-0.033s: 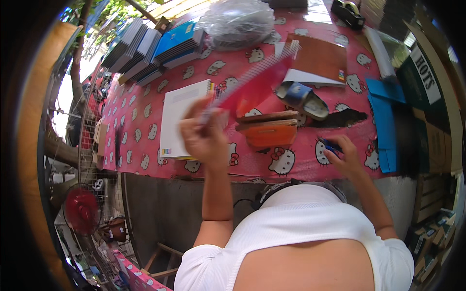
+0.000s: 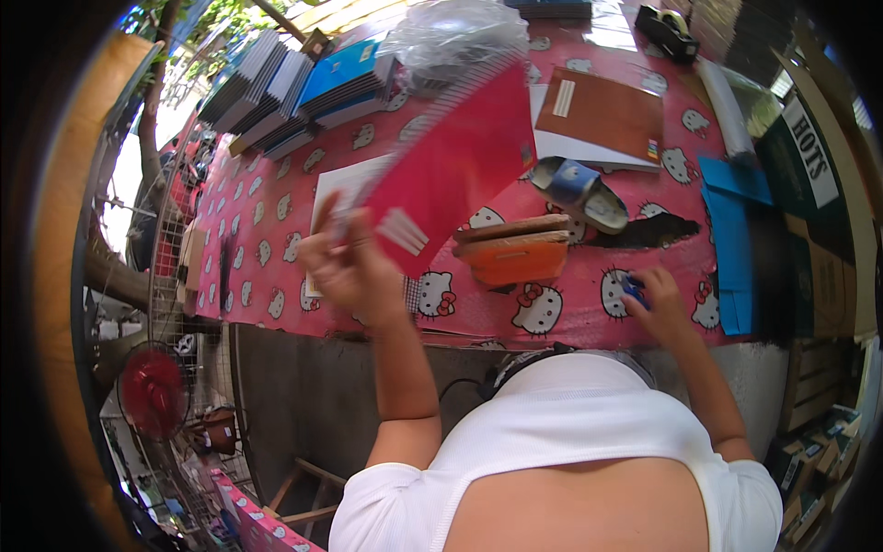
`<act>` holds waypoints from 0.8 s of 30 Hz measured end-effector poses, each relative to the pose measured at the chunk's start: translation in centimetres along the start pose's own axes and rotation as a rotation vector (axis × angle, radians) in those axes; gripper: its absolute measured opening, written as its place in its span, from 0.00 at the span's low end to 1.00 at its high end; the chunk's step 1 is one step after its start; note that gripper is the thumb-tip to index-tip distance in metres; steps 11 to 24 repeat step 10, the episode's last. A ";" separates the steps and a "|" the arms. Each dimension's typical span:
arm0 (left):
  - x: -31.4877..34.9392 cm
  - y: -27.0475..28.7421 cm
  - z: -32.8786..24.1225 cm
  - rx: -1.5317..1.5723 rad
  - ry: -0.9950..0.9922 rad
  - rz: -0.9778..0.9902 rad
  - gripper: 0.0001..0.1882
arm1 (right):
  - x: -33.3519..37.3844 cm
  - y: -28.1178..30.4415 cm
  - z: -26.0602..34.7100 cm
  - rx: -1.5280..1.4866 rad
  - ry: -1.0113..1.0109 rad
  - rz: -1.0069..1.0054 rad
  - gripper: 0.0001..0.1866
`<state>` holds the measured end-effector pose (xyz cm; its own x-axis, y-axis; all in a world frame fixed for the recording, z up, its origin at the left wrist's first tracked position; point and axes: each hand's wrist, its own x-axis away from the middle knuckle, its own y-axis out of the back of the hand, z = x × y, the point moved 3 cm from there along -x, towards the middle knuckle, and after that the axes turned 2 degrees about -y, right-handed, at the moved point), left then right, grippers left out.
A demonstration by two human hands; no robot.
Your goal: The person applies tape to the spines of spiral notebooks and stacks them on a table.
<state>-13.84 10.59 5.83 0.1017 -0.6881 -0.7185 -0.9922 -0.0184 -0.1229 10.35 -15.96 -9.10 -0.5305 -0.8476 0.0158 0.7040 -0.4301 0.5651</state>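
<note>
My left hand [image 2: 354, 262], blurred by motion, is closed on one corner of a red spiral notebook [image 2: 464, 161]. The notebook is lifted at a slant above the table, its wire spine on the upper left side and a pale label near my fingers. Behind it, a white-covered notebook [image 2: 354, 175] lies partly hidden. My right hand [image 2: 658, 308] rests low over the table with its fingers curled around a small blue object [image 2: 635, 291], too covered to name. Between the hands sits an orange block-like thing with a brown top [image 2: 513, 258].
A blue slipper [image 2: 578, 191] lies beside a torn dark patch in the pink tablecloth. Farther back are a brown notebook [image 2: 602, 115], stacked notebooks [image 2: 345, 78], a plastic-wrapped bundle [image 2: 451, 41] and a tape dispenser [image 2: 667, 32]. Blue folded card [image 2: 727, 248] lies at right.
My left hand has moved left with the red notebook, whose cover now shows more broadly, with its pale label visible. My right hand stays nearly in place.
</note>
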 end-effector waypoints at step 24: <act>-1.7 22.0 15.8 -0.109 0.480 -0.600 0.11 | -13.1 -2.1 9.7 -0.267 0.457 -0.137 0.13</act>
